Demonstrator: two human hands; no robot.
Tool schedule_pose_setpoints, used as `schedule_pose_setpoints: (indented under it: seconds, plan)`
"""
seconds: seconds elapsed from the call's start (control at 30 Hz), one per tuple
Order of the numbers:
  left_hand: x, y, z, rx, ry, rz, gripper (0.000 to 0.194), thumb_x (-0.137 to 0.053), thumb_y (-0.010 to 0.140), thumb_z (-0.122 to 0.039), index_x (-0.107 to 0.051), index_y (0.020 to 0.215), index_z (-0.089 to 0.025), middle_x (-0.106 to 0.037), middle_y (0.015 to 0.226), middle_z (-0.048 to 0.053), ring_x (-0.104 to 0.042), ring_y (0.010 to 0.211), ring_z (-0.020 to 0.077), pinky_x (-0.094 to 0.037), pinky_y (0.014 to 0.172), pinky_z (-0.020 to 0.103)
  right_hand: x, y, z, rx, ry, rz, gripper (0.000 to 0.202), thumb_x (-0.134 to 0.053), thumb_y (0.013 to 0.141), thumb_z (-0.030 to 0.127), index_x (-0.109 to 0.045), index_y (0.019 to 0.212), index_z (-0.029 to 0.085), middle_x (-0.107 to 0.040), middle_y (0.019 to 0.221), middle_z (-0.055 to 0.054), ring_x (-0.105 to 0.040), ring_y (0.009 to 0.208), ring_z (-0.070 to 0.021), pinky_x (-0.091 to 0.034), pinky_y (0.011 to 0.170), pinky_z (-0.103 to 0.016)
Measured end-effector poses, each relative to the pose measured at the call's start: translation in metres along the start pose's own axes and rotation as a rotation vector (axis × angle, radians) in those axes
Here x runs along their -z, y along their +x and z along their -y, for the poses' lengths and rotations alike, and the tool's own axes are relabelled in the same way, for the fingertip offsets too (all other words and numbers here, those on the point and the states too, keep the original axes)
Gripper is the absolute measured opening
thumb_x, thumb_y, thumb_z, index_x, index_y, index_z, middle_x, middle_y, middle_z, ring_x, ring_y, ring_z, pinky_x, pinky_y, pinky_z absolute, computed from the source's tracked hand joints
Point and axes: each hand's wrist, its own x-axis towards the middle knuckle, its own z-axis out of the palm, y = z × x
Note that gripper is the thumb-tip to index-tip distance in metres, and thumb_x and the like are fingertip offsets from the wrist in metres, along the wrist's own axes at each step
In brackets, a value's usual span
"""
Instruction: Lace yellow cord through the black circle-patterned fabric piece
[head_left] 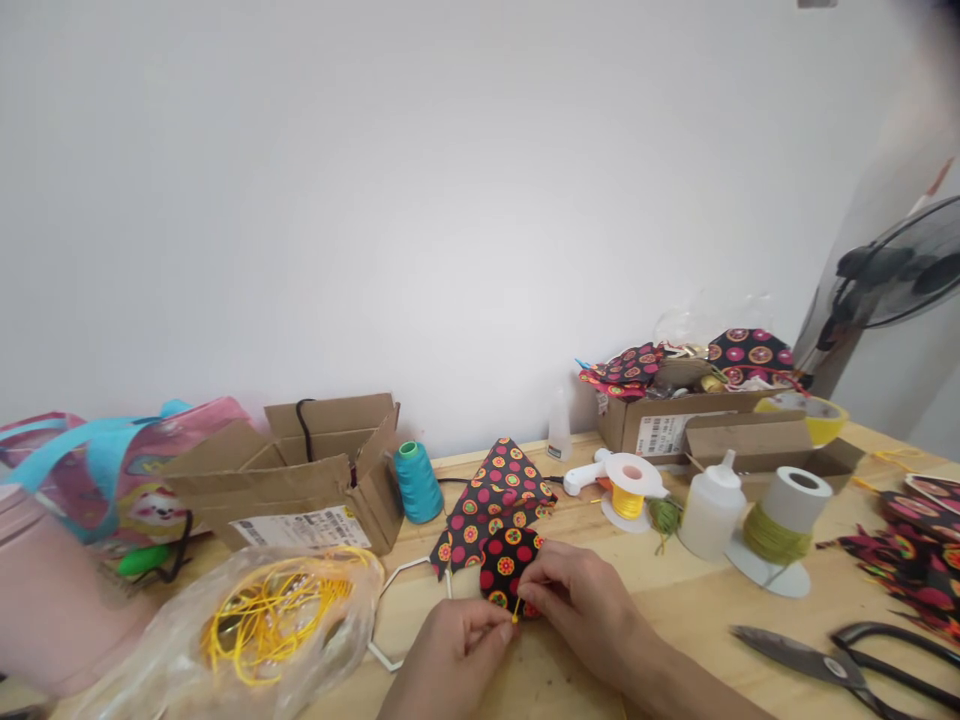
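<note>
A rounded black fabric piece with red and yellow flower prints [504,562] stands on the table at the lower centre. My left hand [463,650] pinches a short yellow cord [517,606] at the piece's lower edge. On the right, my right hand [571,600] is closed with its fingertips against the fabric's side, near the cord's upper end. Its fingers cover part of the piece. Just behind lies a larger folded cloth of similar print [501,485]. A white angular frame [384,655] is partly hidden beside my left hand.
Left are a plastic bag of yellow cord [281,610], a cardboard box [300,490] and a teal thread cone [418,482]. Right are a yellow cord spool [628,500], a white squeeze bottle [711,512], a green cord spool [780,535] and black-handled scissors [840,665].
</note>
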Motion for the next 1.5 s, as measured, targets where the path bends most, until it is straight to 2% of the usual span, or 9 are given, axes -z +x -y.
schedule_pose_setpoints:
  seconds: [0.1, 0.33, 0.5, 0.7, 1.0, 1.1, 1.23, 1.5]
  plan:
    - [-0.001, 0.001, 0.002, 0.001, -0.055, -0.022, 0.028, -0.048, 0.074, -0.035, -0.064, 0.076, -0.012, -0.046, 0.057, -0.003, -0.036, 0.053, 0.0109, -0.024, 0.049, 0.021, 0.0, 0.0, -0.002, 0.008, 0.039, -0.006, 0.014, -0.052, 0.079, 0.017, -0.062, 0.068, 0.019, -0.059, 0.067, 0.001, -0.051, 0.062, -0.0105, -0.034, 0.056, -0.019]
    - [-0.001, 0.003, 0.004, -0.006, -0.01, -0.055, 0.024, -0.048, 0.073, -0.031, -0.062, 0.068, -0.013, -0.05, 0.056, -0.002, -0.042, 0.053, 0.0123, -0.03, 0.051, 0.022, 0.001, -0.001, 0.001, 0.02, 0.052, 0.007, 0.017, -0.05, 0.08, 0.021, -0.062, 0.067, 0.018, -0.059, 0.064, 0.001, -0.05, 0.059, -0.0103, -0.034, 0.054, -0.019]
    - [-0.002, 0.002, 0.004, -0.014, 0.045, -0.058, 0.027, -0.046, 0.074, -0.032, -0.065, 0.07, -0.013, -0.059, 0.06, 0.0, -0.051, 0.059, 0.0147, -0.035, 0.054, 0.022, 0.003, -0.002, 0.003, -0.005, 0.098, 0.051, 0.007, -0.058, 0.073, 0.021, -0.065, 0.074, 0.019, -0.062, 0.068, 0.001, -0.051, 0.059, -0.0099, -0.034, 0.051, -0.018]
    - [0.001, 0.0, -0.003, -0.012, 0.235, -0.082, 0.029, -0.045, 0.075, -0.032, -0.068, 0.073, -0.014, -0.068, 0.071, 0.004, -0.058, 0.071, 0.0193, -0.04, 0.061, 0.024, 0.001, -0.002, -0.001, 0.026, 0.064, 0.051, 0.009, -0.057, 0.075, 0.018, -0.066, 0.071, 0.019, -0.062, 0.067, 0.001, -0.051, 0.06, -0.0097, -0.034, 0.053, -0.018]
    - [-0.002, -0.009, -0.012, -0.078, 0.634, -0.219, 0.031, -0.037, 0.079, -0.023, -0.063, 0.062, -0.019, -0.065, 0.059, 0.002, -0.058, 0.057, 0.0155, -0.032, 0.049, 0.021, 0.005, -0.002, 0.003, 0.034, 0.022, 0.059, 0.006, -0.061, 0.073, 0.02, -0.067, 0.072, 0.021, -0.063, 0.069, 0.002, -0.054, 0.063, -0.0102, -0.035, 0.054, -0.017]
    - [-0.003, -0.008, -0.015, -0.09, 0.74, -0.222, 0.03, -0.037, 0.078, -0.019, -0.061, 0.06, -0.02, -0.065, 0.057, 0.002, -0.058, 0.054, 0.0151, -0.029, 0.047, 0.022, 0.007, -0.003, 0.006, 0.051, -0.048, 0.069, 0.007, -0.06, 0.073, 0.019, -0.066, 0.069, 0.02, -0.061, 0.066, 0.002, -0.052, 0.06, -0.0096, -0.033, 0.052, -0.017]
    - [-0.006, -0.007, -0.018, -0.089, 0.833, -0.223, 0.029, -0.037, 0.076, -0.017, -0.061, 0.059, -0.02, -0.067, 0.058, 0.004, -0.059, 0.055, 0.0162, -0.028, 0.047, 0.023, 0.004, -0.002, 0.007, 0.094, -0.073, 0.055, 0.012, -0.057, 0.076, 0.015, -0.065, 0.067, 0.018, -0.06, 0.064, 0.002, -0.052, 0.059, -0.0091, -0.033, 0.053, -0.017]
    - [-0.01, -0.01, -0.028, -0.045, 0.908, -0.208, 0.022, -0.041, 0.071, -0.015, -0.063, 0.071, -0.02, -0.071, 0.069, 0.005, -0.065, 0.066, 0.0198, -0.033, 0.051, 0.024, 0.0, -0.004, 0.007, 0.091, -0.065, 0.027, 0.014, -0.056, 0.076, 0.016, -0.065, 0.066, 0.018, -0.062, 0.064, 0.002, -0.053, 0.061, -0.0094, -0.033, 0.054, -0.016]
